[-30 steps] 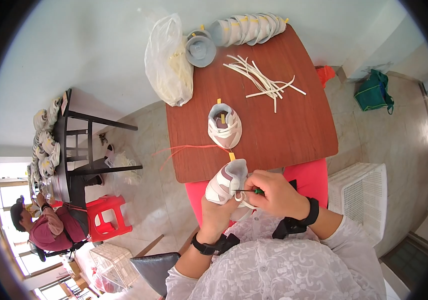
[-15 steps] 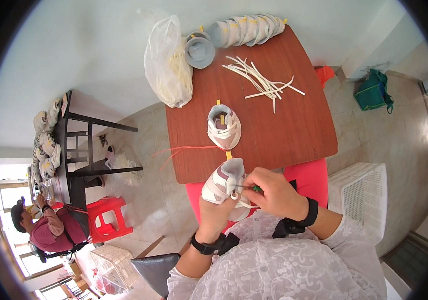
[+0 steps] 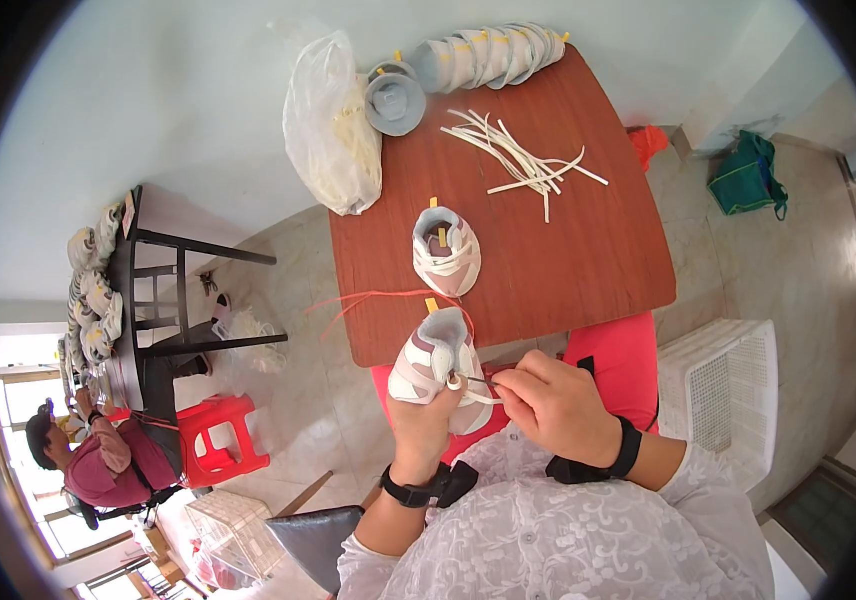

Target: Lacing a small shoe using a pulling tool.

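Note:
My left hand (image 3: 422, 432) is closed round a white and mauve shoe upper (image 3: 416, 365), held over my lap at the table's near edge. Its grey-lined opening and yellow tab point away from me. Close by on the right, my right hand (image 3: 565, 412) is closed on a thin dark-shafted tool (image 3: 481, 379). The shaft points left to the lacing area; whether its tip touches a lace is too small to tell. A laced shoe upper (image 3: 450, 262) sits upright on the brown table (image 3: 568, 265). An orange-red string (image 3: 368, 294) runs between the two uppers.
Loose white laces (image 3: 518, 158) lie on the table. Nested shoe uppers (image 3: 493, 58) and a plastic bag (image 3: 333, 130) line its far side. A white crate (image 3: 718, 400) stands right. At left, a person (image 3: 113, 460) sits by a dark table (image 3: 126, 310) of uppers.
The held upper has shifted left and tipped slightly with my left hand. My right hand has moved a little right, widening the gap between them; the tool's green handle no longer shows.

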`<state>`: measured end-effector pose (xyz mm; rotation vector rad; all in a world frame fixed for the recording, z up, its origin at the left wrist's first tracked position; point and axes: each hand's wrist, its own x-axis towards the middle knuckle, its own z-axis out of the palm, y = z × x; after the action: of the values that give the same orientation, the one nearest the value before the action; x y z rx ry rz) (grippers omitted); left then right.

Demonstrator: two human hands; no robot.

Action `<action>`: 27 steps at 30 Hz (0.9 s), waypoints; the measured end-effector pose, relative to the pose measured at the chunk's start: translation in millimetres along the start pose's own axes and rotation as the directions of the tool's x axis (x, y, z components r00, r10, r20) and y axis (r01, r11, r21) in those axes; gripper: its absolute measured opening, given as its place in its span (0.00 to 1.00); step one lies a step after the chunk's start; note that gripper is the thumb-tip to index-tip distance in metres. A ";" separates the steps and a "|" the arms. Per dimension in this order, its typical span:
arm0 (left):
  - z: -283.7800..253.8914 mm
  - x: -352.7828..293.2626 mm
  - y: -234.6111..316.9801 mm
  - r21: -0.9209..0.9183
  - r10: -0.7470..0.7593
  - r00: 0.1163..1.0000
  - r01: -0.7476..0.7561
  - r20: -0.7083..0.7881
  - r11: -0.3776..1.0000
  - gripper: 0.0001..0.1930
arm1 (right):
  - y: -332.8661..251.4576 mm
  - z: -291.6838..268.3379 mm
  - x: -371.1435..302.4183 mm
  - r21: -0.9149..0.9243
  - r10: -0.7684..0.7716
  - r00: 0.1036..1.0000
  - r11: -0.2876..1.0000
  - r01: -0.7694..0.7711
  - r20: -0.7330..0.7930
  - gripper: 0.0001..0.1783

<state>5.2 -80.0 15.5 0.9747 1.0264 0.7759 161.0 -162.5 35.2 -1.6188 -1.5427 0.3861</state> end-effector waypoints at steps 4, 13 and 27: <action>2.4 -2.1 3.5 0.040 -0.006 1.000 0.007 -0.004 0.999 0.23 | -0.4 -1.1 3.3 -0.025 -0.023 0.999 0.999 0.022 -0.022 0.06; 2.7 -4.3 1.4 0.025 -0.022 1.000 0.022 0.001 0.999 0.23 | 1.2 -2.7 2.8 -0.074 -0.042 0.999 0.996 0.042 0.013 0.05; 1.1 -6.7 -4.3 0.141 0.003 1.000 -0.004 0.008 0.990 0.22 | 2.3 -6.0 4.1 -0.101 -0.052 0.995 0.993 0.061 0.086 0.06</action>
<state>4.3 -87.8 13.9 1.0996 1.0847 0.7087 167.7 -160.6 38.4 -1.6521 -1.6921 0.3526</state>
